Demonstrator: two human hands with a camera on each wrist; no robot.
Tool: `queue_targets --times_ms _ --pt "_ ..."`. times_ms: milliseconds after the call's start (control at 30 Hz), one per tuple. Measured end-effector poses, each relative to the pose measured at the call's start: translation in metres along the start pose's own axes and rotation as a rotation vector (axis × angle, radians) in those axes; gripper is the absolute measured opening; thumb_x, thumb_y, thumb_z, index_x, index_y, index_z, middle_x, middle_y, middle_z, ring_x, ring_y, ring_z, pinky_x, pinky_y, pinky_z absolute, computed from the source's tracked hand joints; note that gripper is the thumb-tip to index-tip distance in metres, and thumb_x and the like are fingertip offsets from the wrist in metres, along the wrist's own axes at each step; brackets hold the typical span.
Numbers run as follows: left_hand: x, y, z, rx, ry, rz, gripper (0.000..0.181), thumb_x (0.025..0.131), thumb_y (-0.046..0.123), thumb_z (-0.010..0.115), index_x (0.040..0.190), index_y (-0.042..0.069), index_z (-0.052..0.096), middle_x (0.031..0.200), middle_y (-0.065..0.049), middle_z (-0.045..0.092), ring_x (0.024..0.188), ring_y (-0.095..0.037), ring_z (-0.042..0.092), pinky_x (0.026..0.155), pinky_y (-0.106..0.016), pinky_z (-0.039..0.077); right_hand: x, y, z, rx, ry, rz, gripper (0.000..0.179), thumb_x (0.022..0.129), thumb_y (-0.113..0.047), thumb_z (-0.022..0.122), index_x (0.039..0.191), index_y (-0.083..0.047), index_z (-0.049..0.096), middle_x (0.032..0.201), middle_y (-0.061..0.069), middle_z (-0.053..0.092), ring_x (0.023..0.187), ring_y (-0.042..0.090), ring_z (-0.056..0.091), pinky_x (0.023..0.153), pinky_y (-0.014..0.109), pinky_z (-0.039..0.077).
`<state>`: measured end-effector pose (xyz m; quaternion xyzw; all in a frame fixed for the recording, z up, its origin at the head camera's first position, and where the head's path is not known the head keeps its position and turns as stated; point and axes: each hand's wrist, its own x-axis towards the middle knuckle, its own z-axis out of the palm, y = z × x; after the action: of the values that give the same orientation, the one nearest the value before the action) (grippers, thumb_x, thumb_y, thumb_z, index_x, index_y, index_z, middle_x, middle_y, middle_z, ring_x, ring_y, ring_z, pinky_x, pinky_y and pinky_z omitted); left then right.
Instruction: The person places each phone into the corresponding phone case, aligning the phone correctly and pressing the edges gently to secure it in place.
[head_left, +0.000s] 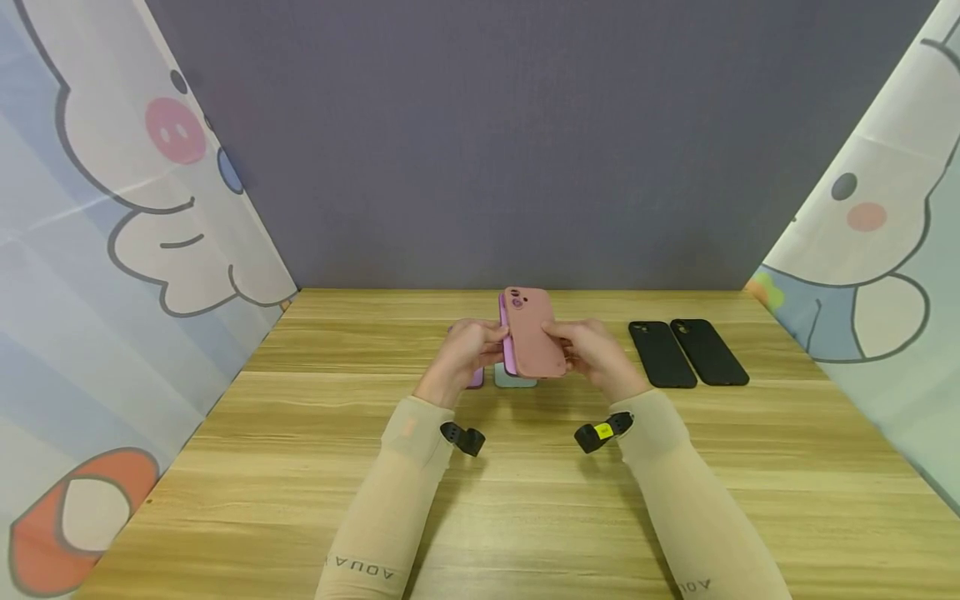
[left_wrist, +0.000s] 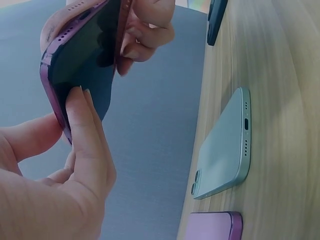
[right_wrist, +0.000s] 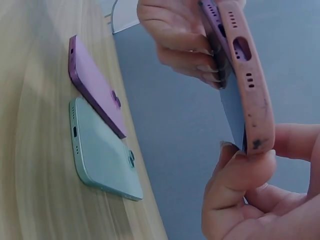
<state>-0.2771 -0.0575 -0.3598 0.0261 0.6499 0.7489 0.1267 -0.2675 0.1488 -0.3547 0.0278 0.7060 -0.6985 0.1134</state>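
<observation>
Between the two hands, raised over the table, are a pink phone case (head_left: 536, 337) and a purple phone (head_left: 507, 350) at its left side. My left hand (head_left: 468, 354) pinches the phone, its fingers on the dark screen in the left wrist view. With thumb on the back and fingers underneath, my right hand (head_left: 596, 350) grips the case. Seen from the right wrist, the case's end with port cutouts (right_wrist: 257, 100) shows dark smudges, and the phone sits tilted, partly inside it. The phone's left edge stands out from the case.
Below the hands a mint-green phone (right_wrist: 107, 155) and another purple phone (right_wrist: 95, 85) lie back up on the wooden table (head_left: 525, 517). Two black phone cases (head_left: 663, 354) lie side by side to the right. A grey panel (head_left: 525, 150) rises behind, with printed cloths at both sides.
</observation>
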Motion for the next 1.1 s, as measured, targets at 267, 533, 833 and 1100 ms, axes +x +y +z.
queue_targets --times_ms 267,533,833,1100 --pt "0.0015 0.0011 -0.0022 -0.025 -0.016 -0.011 0.025 0.099 0.0 0.057 0.118 -0.014 0.063 0.086 -0.007 0.07 0.078 -0.016 0.069 0.078 -0.03 0.058 -0.0018 -0.0021 -0.0018 0.048 -0.037 0.024 0.028 0.101 -0.019 0.064 0.115 0.005 0.062 0.083 0.001 0.061 0.069 0.014 0.051 0.058 0.024 0.041" --pt "0.0011 0.0028 -0.0059 -0.008 -0.063 -0.011 0.023 0.1 0.001 0.055 0.115 -0.013 0.064 0.088 -0.007 0.07 0.08 -0.015 0.069 0.082 -0.034 0.059 -0.002 -0.0011 -0.0019 0.075 -0.056 0.025 0.027 0.1 -0.019 0.065 0.113 0.005 0.063 0.083 0.002 0.062 0.067 0.013 0.051 0.058 0.024 0.045" --pt "0.0011 0.0056 -0.009 -0.001 -0.1 -0.023 0.022 0.1 0.002 0.054 0.114 -0.011 0.063 0.087 -0.007 0.07 0.079 -0.016 0.069 0.079 -0.032 0.058 -0.0025 -0.0022 0.0001 0.093 -0.065 0.036 0.026 0.101 -0.02 0.064 0.114 0.003 0.063 0.083 0.003 0.064 0.067 0.014 0.053 0.059 0.024 0.048" --pt "-0.0007 0.0067 -0.0098 0.041 -0.125 -0.011 0.025 0.099 0.01 0.063 0.115 -0.01 0.066 0.091 -0.008 0.071 0.082 -0.018 0.07 0.08 -0.032 0.058 -0.0024 -0.0016 0.0003 0.088 -0.069 0.035 0.029 0.101 -0.019 0.065 0.117 0.005 0.063 0.085 0.003 0.065 0.068 0.014 0.055 0.061 0.024 0.051"
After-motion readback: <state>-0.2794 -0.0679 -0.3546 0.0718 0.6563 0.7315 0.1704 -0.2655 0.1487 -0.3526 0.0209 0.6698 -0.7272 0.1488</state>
